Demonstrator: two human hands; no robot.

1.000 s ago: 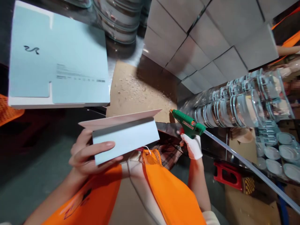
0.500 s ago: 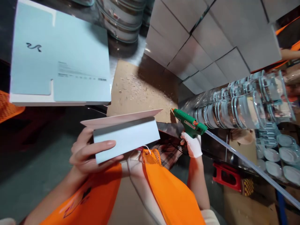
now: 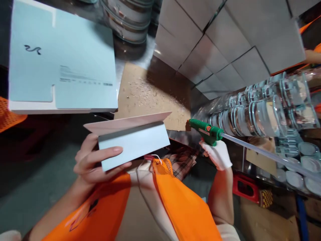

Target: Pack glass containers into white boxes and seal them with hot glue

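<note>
My bare left hand (image 3: 94, 160) grips a small pale-blue cardboard box (image 3: 137, 142) by its left end, thumb side and fingers wrapped round it. A pinkish-white flap (image 3: 127, 122) stands out along the box's far edge. In my white-gloved right hand (image 3: 217, 154) is a green hot glue gun (image 3: 205, 130), held by its handle. The orange nozzle points left, at the right edge of a brown cardboard sheet (image 3: 150, 100). Out of the gun's back runs a long translucent glue stick (image 3: 263, 152). Gun and box are apart.
A large pale-blue printed box (image 3: 85, 60) lies at the left. Stacked glass containers (image 3: 125, 20) stand behind, and rows of them (image 3: 258, 110) lie at the right. White boxes (image 3: 210, 47) are piled at the back. A red stool (image 3: 245, 189) is below right. Another person's arm (image 3: 312, 56) shows far right.
My right hand has moved to the right with the glue gun, which has turned more level. The box in my left hand has shifted slightly up and left.
</note>
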